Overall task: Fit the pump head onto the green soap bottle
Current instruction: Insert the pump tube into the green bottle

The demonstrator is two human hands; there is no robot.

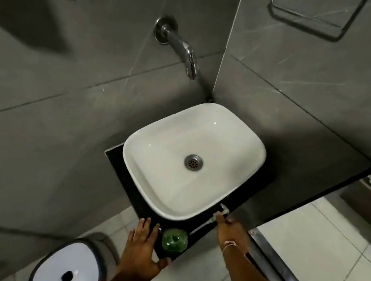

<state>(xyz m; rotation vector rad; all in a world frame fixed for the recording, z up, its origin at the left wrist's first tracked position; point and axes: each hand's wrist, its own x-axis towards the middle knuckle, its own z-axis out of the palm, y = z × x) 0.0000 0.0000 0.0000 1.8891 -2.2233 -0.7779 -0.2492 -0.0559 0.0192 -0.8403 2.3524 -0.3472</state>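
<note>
The green soap bottle (174, 240) stands upright on the black counter (198, 235) at its near corner, seen from above with its neck uncovered. The white pump head (223, 211) with its thin dip tube lies on the counter to the right of the basin. My right hand (230, 231) reaches it, fingertips pinched on the pump's collar. My left hand (144, 248) rests flat and spread on the counter's near left edge, just left of the bottle, thumb curling under the bottle's near side without gripping it.
A white basin (153, 149) fills most of the counter, with a chrome wall tap (186, 54) above it. A white-lidded bin (69, 268) stands on the floor at the lower left. Grey tiled walls close in on the left and back; a dark door frame (280, 274) runs on the right.
</note>
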